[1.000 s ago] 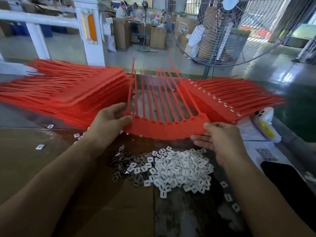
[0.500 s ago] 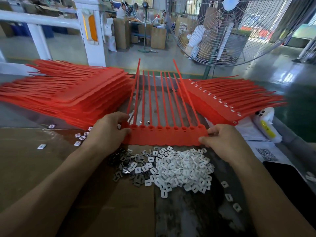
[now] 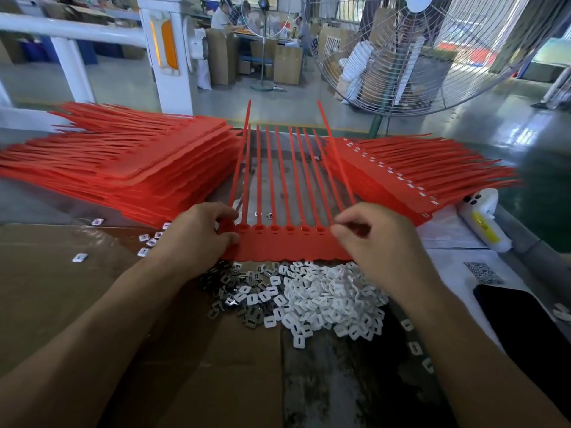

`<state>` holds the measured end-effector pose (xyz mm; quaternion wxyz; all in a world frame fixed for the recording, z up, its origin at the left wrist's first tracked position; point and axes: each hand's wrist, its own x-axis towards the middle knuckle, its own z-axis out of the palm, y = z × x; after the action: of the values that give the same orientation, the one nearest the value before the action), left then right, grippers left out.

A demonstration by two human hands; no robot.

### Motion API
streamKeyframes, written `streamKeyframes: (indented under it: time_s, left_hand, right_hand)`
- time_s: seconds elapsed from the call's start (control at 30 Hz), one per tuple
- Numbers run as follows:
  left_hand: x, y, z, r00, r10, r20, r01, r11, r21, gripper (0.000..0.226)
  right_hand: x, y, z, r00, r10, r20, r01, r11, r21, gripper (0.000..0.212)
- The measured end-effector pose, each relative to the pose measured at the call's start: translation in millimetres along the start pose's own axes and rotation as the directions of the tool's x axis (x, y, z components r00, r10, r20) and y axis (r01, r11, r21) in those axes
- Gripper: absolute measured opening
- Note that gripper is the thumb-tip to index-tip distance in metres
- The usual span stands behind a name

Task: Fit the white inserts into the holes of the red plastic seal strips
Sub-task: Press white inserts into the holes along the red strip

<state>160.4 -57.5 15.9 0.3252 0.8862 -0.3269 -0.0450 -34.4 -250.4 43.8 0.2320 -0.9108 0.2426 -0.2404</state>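
Note:
A red sheet of joined seal strips (image 3: 284,242) lies flat on the table in front of me, its thin tails pointing away. My left hand (image 3: 197,236) grips its left end with curled fingers. My right hand (image 3: 374,239) pinches its right end. The holes along the sheet's head row look dark and unfilled. A heap of white inserts (image 3: 327,298) lies just below the sheet, near my wrists, with darker metal pieces (image 3: 231,288) mixed in on its left side.
A tall stack of red strip sheets (image 3: 129,168) sits to the left. A second stack with white inserts fitted (image 3: 401,177) sits to the right. Loose inserts (image 3: 148,239) dot the cardboard. A white device (image 3: 482,220), a black phone (image 3: 525,316) and a large fan (image 3: 426,50) stand right.
Both hands have lowered the lifted, bowed sheet and laid it flat on the table above the insert heap. My right hand shifted from under its edge to pinching its end.

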Motion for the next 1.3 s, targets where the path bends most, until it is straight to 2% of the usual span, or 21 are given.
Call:
streamKeyframes:
  time_s: [0.1, 0.2, 0.33, 0.43, 0.53, 0.77, 0.97, 1.1, 1.17, 1.3]
  left_hand:
    - [-0.5, 0.8, -0.3, 1.000, 0.011, 0.018, -0.012, 1.000, 0.028, 0.045]
    - [-1.0, 1.2, -1.7, 0.999, 0.023, 0.023, -0.024, 0.999, 0.046, 0.045]
    - [-1.1, -1.5, -4.4, 0.999, 0.032, 0.033, -0.034, 0.997, 0.066, 0.045]
    - [-0.5, -2.7, -4.5, 0.998, 0.044, 0.036, -0.046, 0.997, 0.068, 0.044]
    - [-0.5, -3.3, -4.4, 0.998, 0.045, 0.039, -0.047, 0.997, 0.067, 0.044]
    - [-1.7, -3.0, -6.9, 0.997, 0.064, 0.049, -0.068, 0.995, 0.078, 0.043]
    - [-2.1, -5.3, -6.9, 0.996, 0.074, 0.039, -0.077, 0.993, 0.092, 0.042]
    - [-4.2, -1.6, -4.3, 0.984, 0.166, -0.066, -0.161, 0.984, 0.077, 0.030]
    - [-6.4, 4.0, -1.9, 0.960, 0.244, -0.138, -0.251, 0.968, -0.029, 0.023]
    - [-13.1, 15.0, 2.5, 0.911, 0.378, -0.164, -0.404, 0.898, -0.176, 0.021]
  right_hand:
    - [-8.5, -25.4, 17.6, 0.945, -0.215, 0.246, 0.210, 0.977, 0.047, 0.016]
    - [-9.5, -39.5, 31.7, 0.867, -0.352, 0.354, 0.373, 0.928, 0.010, 0.025]
    - [-2.6, -52.8, 41.0, 0.817, -0.364, 0.448, 0.438, 0.896, -0.071, 0.028]
    - [3.6, -61.5, 43.3, 0.783, -0.313, 0.538, 0.439, 0.890, -0.121, 0.027]
    - [10.8, -69.4, 44.6, 0.772, -0.276, 0.573, 0.428, 0.892, -0.147, 0.017]
    - [18.9, -71.5, 48.3, 0.769, -0.171, 0.616, 0.257, 0.965, -0.052, 0.009]
    - [15.2, -55.7, 45.7, 0.832, -0.144, 0.535, 0.083, 0.987, 0.136, 0.009]
    - [14.2, -44.1, 43.6, 0.927, -0.024, 0.375, -0.112, 0.935, 0.336, 0.008]
    - [13.8, -41.2, 44.6, 0.939, 0.035, 0.343, -0.193, 0.876, 0.441, 0.009]
    - [15.6, -39.4, 46.8, 0.931, 0.099, 0.351, -0.297, 0.764, 0.573, 0.014]
